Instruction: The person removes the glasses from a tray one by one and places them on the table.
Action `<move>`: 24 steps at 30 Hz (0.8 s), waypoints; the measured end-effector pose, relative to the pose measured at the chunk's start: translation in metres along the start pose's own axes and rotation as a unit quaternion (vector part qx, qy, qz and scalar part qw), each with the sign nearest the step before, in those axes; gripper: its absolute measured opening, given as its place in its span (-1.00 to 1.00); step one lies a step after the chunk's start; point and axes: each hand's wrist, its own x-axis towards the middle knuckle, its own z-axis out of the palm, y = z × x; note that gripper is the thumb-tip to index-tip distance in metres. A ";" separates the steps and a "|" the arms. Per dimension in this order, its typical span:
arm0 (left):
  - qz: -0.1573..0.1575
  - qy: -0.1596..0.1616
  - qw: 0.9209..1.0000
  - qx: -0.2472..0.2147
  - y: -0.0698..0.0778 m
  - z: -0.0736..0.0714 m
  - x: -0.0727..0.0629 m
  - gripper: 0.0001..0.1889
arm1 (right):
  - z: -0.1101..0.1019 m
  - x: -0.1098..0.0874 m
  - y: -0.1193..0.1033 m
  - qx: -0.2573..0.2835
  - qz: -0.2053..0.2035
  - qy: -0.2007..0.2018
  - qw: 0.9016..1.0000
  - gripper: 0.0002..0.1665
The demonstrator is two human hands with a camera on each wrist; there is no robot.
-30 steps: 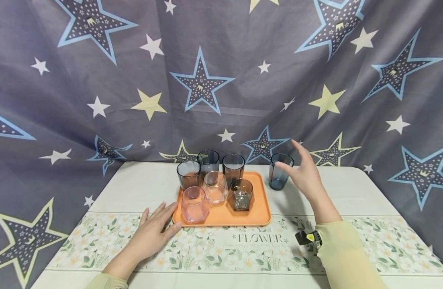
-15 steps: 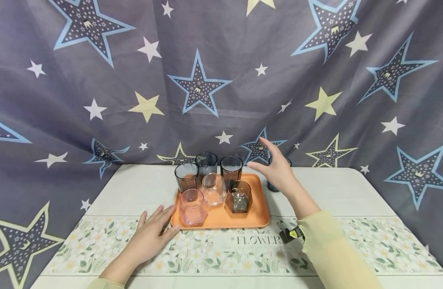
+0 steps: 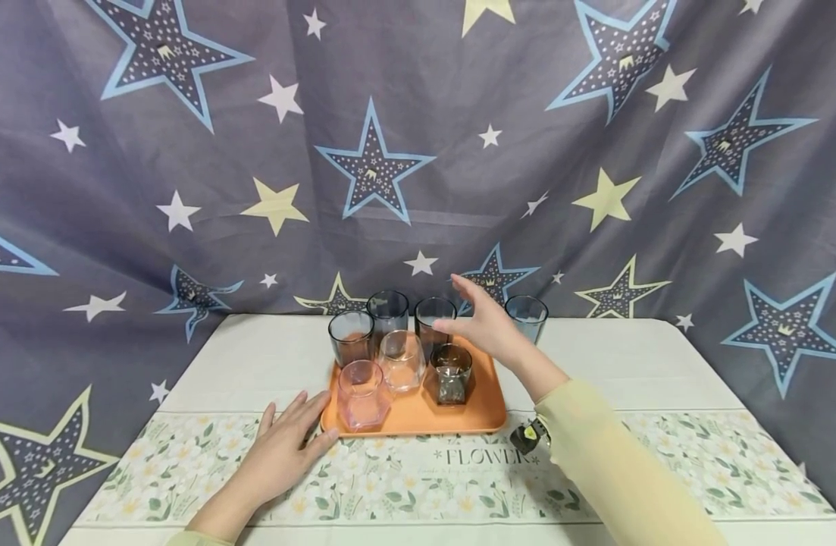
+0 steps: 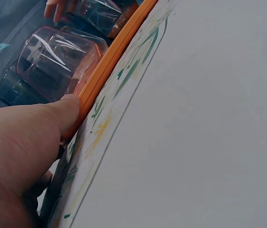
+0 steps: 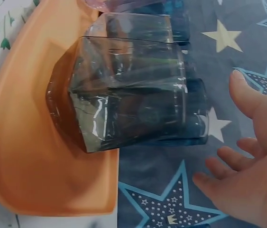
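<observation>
My left hand [image 3: 284,451] rests against the front left corner of the orange tray [image 3: 482,417]. In the left wrist view its thumb touches the tray's rim [image 4: 112,59]. On the tray, a pink glass [image 3: 363,402] stands front left, a clear glass [image 3: 402,368] near the middle and a short smoky glass [image 3: 451,379] at the right. Behind them are three tall dark glasses, the rightmost of them [image 3: 431,312] being nearest my right hand [image 3: 489,327]. That hand reaches over the tray's right side, thumb and fingers spread apart, holding nothing.
On the tablecloth [image 3: 608,364], a tall blue glass [image 3: 527,312] stands right of the tray, partly behind my right hand. A floral band crosses the cloth in front of the tray. A star-patterned curtain [image 3: 404,114] hangs behind the table's back edge.
My right hand has moved left from beside the blue glass, which stays on the cloth, to the rightmost tall glass on the tray. My left hand has stayed at the tray's corner.
</observation>
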 end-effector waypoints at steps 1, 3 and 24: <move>0.000 0.000 1.000 0.000 0.000 0.000 0.000 -0.18 | 0.002 0.001 0.000 -0.004 0.001 -0.005 1.000 0.23; 0.000 0.001 1.000 0.001 0.000 0.000 0.000 -0.18 | 0.006 0.004 0.000 -0.012 0.008 -0.014 1.000 0.24; 0.004 0.003 1.000 0.003 0.000 0.001 -0.002 -0.17 | 0.027 0.015 0.008 -0.056 0.053 -0.037 0.996 0.21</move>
